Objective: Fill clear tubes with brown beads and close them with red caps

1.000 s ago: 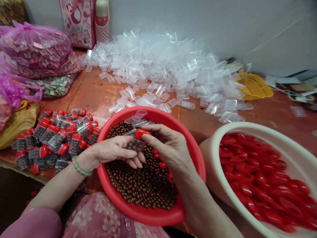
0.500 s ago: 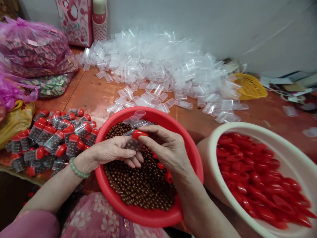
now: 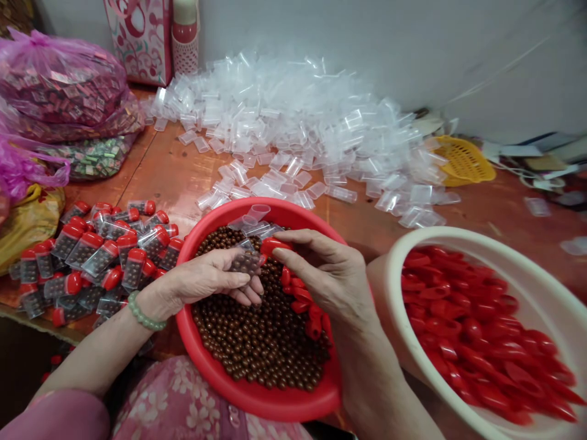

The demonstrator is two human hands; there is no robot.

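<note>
Over a red basin of brown beads, my left hand holds a clear plastic case with dark beads inside. My right hand pinches a red cap between thumb and fingers, close to the right end of the case. Whether cap and case touch is hard to tell. Loose red caps lie on the beads below my right hand, partly hidden by it. Several empty clear cases rest at the basin's far side.
Filled red-capped cases are heaped on the table at left, near pink bags. Clear cases are piled at the back. A white basin of red caps stands right, a yellow basket behind it.
My right hand has moved slightly right with the red cap, away from the case's top. More loose red caps now show beneath it. My left hand has barely moved.
</note>
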